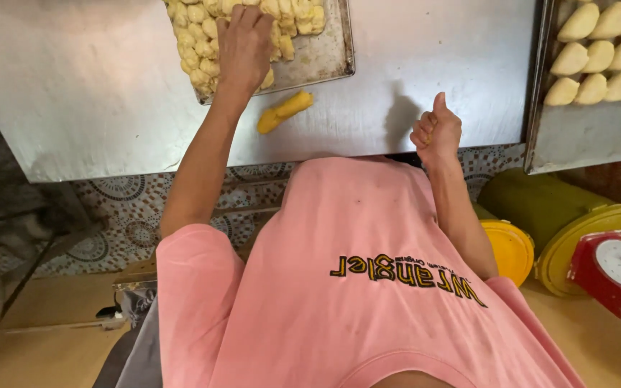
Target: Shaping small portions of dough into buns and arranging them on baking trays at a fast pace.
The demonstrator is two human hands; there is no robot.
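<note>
My left hand (244, 44) reaches over a metal tray (328, 57) piled with several small pale yellow dough pieces (199, 32), fingers resting on the pile. A longer yellow-orange dough roll (284, 111) lies on the steel table (88, 93) just below that tray. My right hand (436, 133) is curled near the table's front edge, thumb up, fingers closed around a small bit of dough that is mostly hidden.
A second tray (576, 136) at the right holds rows of shaped pale dough pieces (598, 50). Below the table are yellow lidded containers (508, 248), a green container (533, 201) and a red dial scale (616, 269). I wear a pink shirt.
</note>
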